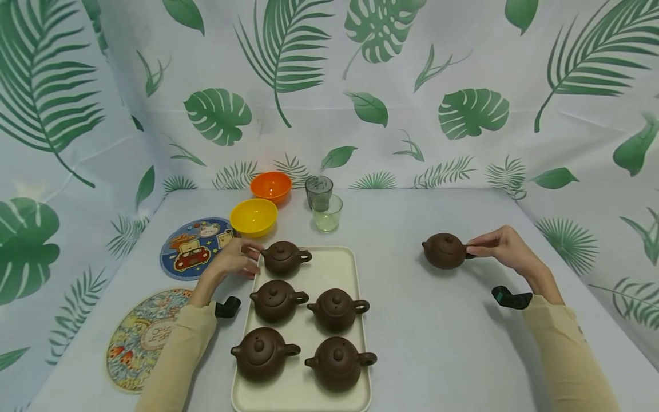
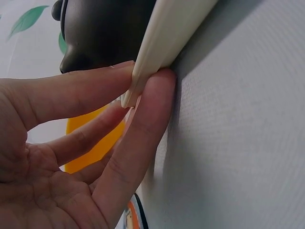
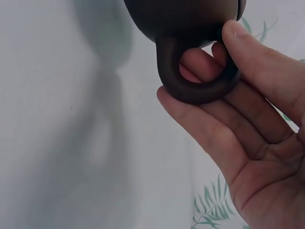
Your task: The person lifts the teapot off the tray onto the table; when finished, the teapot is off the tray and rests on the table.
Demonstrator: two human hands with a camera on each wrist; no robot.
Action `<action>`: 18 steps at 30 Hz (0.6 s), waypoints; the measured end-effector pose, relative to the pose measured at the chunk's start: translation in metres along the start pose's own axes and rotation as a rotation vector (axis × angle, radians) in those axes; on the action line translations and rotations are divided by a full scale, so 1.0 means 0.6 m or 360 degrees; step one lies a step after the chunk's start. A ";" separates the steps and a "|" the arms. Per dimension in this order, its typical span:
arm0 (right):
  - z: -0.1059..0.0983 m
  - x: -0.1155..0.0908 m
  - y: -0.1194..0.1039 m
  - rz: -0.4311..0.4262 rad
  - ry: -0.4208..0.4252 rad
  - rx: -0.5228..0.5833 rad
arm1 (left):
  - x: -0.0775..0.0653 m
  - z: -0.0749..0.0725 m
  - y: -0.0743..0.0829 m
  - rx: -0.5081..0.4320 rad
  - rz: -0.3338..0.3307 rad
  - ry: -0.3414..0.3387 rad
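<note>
My right hand [image 1: 501,249] pinches the loop handle [image 3: 200,95] of a small brown teapot [image 1: 445,252], its spout pointing left. A shadow on the table in the right wrist view lies apart from the pot. My left hand [image 1: 237,260] is at the far left corner of a cream tray [image 1: 332,263]. In the left wrist view, thumb and fingers pinch the tray's rim [image 2: 152,52]. Closest to that hand on the tray is a brown teapot [image 1: 282,258]. Several more brown teapots stand in two columns on the tray, handles to the right.
Behind the tray are a yellow bowl [image 1: 254,217], an orange bowl [image 1: 271,187], a grey glass [image 1: 318,191] and a clear glass [image 1: 327,214]. Left of the tray lie a blue round mat [image 1: 177,252] and a patterned round mat [image 1: 139,337]. A leaf-print cloth hangs around the table.
</note>
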State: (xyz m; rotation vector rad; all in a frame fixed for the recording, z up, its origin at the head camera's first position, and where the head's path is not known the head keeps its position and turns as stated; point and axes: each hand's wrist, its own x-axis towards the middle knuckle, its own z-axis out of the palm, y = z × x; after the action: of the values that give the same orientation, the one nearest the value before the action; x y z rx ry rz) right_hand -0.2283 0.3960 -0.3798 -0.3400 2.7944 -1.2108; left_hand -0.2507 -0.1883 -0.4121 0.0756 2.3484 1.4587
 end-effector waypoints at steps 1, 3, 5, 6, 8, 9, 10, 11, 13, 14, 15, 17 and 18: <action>0.000 -0.001 0.002 0.0004 -0.0002 0.0001 | 0.000 0.000 0.000 0.0000 0.0005 -0.0002; 0.000 -0.002 0.004 0.0014 -0.0010 0.0001 | 0.000 0.002 0.001 -0.0007 0.0008 -0.0007; 0.001 -0.002 0.006 0.0022 -0.0017 0.0006 | 0.000 0.002 0.002 -0.0013 0.0010 -0.0008; 0.002 -0.003 0.007 0.0027 -0.0021 0.0005 | 0.000 0.003 0.002 -0.0018 0.0012 -0.0007; 0.002 -0.003 0.009 0.0035 -0.0027 0.0001 | -0.001 0.003 0.002 -0.0014 0.0013 -0.0009; 0.002 -0.003 0.010 0.0037 -0.0026 -0.0005 | 0.000 0.003 0.003 -0.0014 0.0005 -0.0003; 0.002 -0.003 0.012 0.0040 -0.0026 -0.0012 | 0.000 0.003 0.003 -0.0016 -0.0002 0.0000; 0.001 -0.004 0.014 0.0040 -0.0025 -0.0021 | 0.000 0.003 0.003 -0.0017 -0.0007 0.0000; -0.001 -0.005 0.017 0.0050 -0.0026 -0.0035 | 0.000 0.003 0.003 -0.0015 -0.0012 -0.0007; -0.002 -0.005 0.019 0.0050 -0.0026 -0.0039 | 0.001 0.003 0.003 -0.0022 -0.0022 -0.0001; -0.003 -0.005 0.021 0.0053 -0.0030 -0.0040 | 0.001 0.003 0.002 -0.0023 -0.0031 0.0003; -0.004 -0.004 0.023 0.0053 -0.0041 -0.0035 | 0.002 0.002 0.002 -0.0020 -0.0041 0.0009; -0.004 -0.004 0.024 0.0056 -0.0047 -0.0033 | 0.002 0.001 0.002 -0.0015 -0.0039 0.0010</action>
State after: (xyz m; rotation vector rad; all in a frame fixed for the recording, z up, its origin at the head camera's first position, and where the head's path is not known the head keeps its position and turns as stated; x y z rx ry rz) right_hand -0.2291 0.4076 -0.3886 -0.3063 2.7776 -1.1606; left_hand -0.2517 -0.1867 -0.4115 0.0399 2.3388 1.4608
